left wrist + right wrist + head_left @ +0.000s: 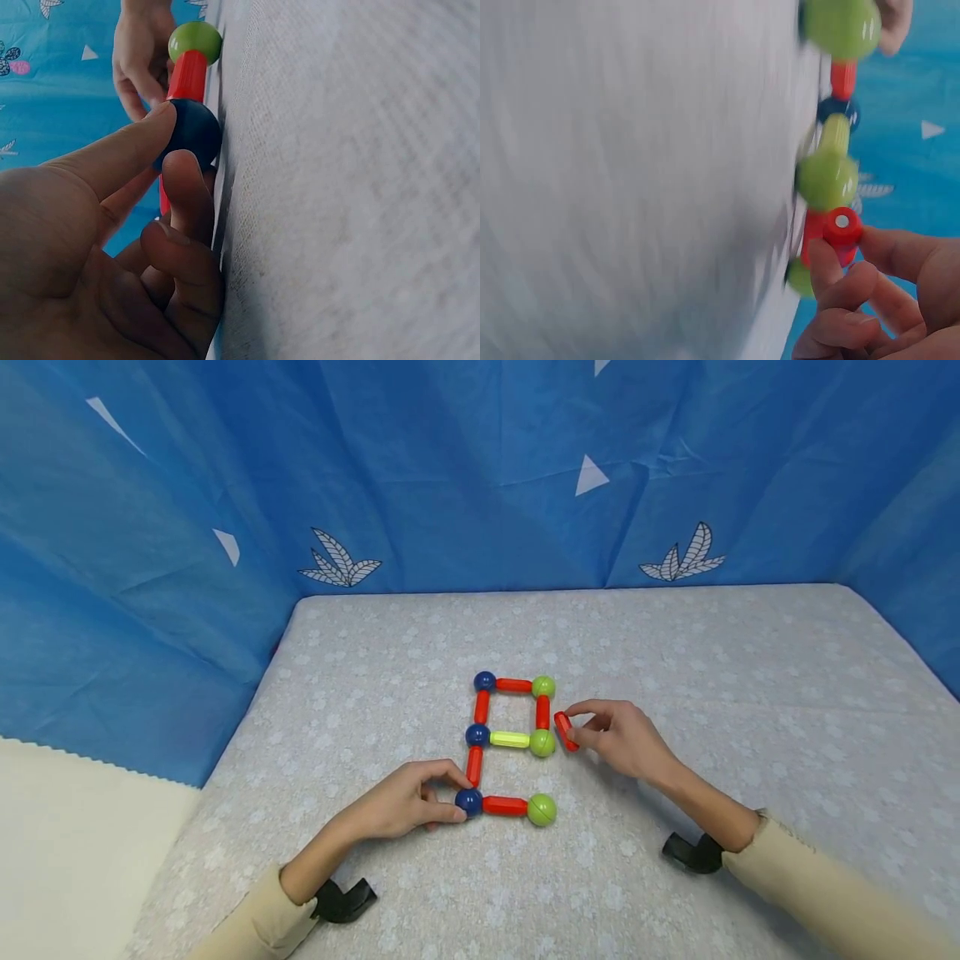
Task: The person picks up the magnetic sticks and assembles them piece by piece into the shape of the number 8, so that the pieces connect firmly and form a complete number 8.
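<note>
My left hand (408, 802) pinches the blue ball (468, 802) at the near left corner of a flat frame of magnetic rods and balls. In the left wrist view, thumb and fingertips sit on that blue ball (196, 135). From it a red rod (505, 806) runs right to a green ball (542, 809). My right hand (618, 739) pinches a loose red magnetic rod (566, 732) just right of the frame, beside the middle green ball (542, 743). The right wrist view shows the held rod's pale round end (842, 222) facing the camera.
A yellow-green rod (510, 740) joins the middle blue ball (477, 736) to the middle green ball. Further red rods form the frame's far square, with a blue ball (485, 682) and a green ball (543, 687) at its far corners. A blue curtain (480, 477) hangs behind the cloth-covered table (750, 693).
</note>
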Tool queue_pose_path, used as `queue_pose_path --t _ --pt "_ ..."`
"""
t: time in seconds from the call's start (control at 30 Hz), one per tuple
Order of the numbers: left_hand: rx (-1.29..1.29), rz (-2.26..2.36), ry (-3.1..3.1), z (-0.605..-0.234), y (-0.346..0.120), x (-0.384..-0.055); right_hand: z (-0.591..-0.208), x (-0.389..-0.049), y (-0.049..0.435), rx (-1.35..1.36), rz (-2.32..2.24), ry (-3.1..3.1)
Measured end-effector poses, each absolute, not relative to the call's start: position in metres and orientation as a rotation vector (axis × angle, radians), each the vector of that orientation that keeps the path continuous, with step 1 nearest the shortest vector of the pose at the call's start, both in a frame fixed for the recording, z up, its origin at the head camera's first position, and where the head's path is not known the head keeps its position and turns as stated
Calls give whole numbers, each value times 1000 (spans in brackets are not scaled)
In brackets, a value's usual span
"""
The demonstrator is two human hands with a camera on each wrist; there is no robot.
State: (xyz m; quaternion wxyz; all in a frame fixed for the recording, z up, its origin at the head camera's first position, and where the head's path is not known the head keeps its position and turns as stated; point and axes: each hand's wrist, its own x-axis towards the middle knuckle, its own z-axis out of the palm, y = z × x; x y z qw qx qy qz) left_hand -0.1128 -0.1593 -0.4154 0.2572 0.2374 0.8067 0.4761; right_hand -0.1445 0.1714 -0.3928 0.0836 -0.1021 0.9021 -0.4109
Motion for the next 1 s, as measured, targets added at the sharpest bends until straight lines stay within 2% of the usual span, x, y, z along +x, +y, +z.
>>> queue_pose_path --t 0.3,0.77,1.0 --pt "655 1291 2195 -415 -160 -113 -392 -119 162 -303 -1340 2620" --pt "646 1293 2194 -416 -159 -113 -400 -99 153 -273 -1442 2494" --pt "638 1295 2187 -415 -159 -113 -402 -95 151 -396 -1335 2503"
